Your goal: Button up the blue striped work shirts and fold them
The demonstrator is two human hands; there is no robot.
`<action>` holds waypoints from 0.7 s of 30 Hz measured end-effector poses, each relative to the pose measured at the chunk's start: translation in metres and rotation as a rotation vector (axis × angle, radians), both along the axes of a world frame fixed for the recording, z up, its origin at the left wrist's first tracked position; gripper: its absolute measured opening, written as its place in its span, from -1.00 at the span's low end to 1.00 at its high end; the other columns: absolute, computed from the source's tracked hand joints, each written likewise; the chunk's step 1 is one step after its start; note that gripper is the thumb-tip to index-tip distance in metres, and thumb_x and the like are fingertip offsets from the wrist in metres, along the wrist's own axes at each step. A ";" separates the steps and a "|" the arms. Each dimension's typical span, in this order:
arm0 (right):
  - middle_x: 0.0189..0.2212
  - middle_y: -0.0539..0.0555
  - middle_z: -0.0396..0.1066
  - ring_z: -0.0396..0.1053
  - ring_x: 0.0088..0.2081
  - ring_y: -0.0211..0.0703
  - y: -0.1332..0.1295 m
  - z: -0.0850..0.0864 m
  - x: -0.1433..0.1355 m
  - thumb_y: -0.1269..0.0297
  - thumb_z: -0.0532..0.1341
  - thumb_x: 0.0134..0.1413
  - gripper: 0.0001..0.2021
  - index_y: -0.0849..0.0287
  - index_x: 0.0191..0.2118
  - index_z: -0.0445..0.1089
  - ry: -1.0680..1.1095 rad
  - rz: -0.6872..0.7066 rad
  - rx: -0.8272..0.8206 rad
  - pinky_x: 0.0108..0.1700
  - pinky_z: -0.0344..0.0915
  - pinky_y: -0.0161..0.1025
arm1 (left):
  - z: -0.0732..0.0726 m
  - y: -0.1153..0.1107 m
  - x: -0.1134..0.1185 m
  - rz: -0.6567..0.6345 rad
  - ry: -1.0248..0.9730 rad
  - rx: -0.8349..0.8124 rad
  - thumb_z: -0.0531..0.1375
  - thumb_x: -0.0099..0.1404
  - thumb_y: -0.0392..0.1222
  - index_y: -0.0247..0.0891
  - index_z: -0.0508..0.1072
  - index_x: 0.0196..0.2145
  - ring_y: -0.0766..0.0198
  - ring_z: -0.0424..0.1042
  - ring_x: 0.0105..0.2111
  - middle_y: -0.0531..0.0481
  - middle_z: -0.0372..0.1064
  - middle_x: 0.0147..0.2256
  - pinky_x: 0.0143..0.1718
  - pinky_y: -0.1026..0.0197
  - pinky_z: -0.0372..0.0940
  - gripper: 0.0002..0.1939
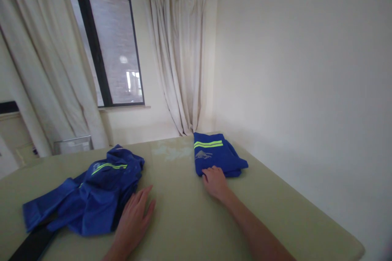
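A folded blue garment (220, 159) with a yellow-green stripe and a grey print lies at the far right of the table. My right hand (216, 182) is at its near edge, fingers bent over the cloth and thumb close to the lower left corner. To the left, a second blue garment (101, 195) with a similar stripe lies crumpled, one long piece of it stretched to the left. Beside its right edge is my left hand (134, 214), fingers extended, thumb apart, holding nothing; whether it touches the cloth is unclear.
Both garments lie on a pale green table or bed surface (174, 212). A dark flat object (33, 244) pokes out under the crumpled garment at the lower left. A white wall (290, 89) runs along the right side. Beige curtains (180, 40) and a window (114, 49) are behind.
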State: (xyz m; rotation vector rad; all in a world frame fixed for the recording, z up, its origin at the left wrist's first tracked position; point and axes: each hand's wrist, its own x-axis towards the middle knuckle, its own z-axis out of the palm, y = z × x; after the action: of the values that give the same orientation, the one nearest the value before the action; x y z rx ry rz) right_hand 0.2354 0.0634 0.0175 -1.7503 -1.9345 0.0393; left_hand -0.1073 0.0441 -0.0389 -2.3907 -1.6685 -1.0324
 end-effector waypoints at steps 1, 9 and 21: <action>-0.17 0.19 0.60 0.44 -0.04 0.06 -0.013 0.000 -0.016 0.35 0.16 0.15 -0.74 0.10 -0.14 0.59 -0.016 0.060 -0.011 0.10 0.19 -0.09 | 0.003 -0.003 0.002 -0.014 -0.013 0.006 0.02 0.44 -0.01 -0.23 0.37 0.19 -0.02 0.44 0.14 -0.19 0.48 0.09 0.26 -0.19 0.24 -0.54; -0.29 -0.03 0.62 0.54 -0.29 -0.16 -0.090 0.027 -0.074 0.40 0.10 0.13 -0.69 0.04 -0.16 0.57 0.402 0.637 -0.209 -0.23 0.31 -0.34 | 0.020 -0.047 0.067 -0.297 0.109 -0.006 0.03 0.49 0.02 0.05 0.22 0.35 0.14 0.35 0.25 0.03 0.32 0.28 0.28 0.02 0.27 -0.49; -0.46 0.07 0.54 0.43 -0.45 -0.06 -0.004 -0.015 0.065 0.14 0.23 -0.08 -0.77 0.14 -0.33 0.53 1.055 -0.202 0.128 -0.35 0.33 -0.17 | 0.001 -0.041 0.085 -0.493 0.479 0.063 0.19 0.28 0.35 0.27 0.10 0.37 -0.18 0.37 0.21 -0.13 0.28 0.29 0.17 -0.28 0.32 -0.23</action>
State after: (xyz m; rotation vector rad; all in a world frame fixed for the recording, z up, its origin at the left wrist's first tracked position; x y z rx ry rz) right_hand 0.3006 0.0597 0.0021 -1.3776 -0.9633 0.6161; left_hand -0.0226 0.0036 -0.0382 -2.7754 -0.9048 -0.4606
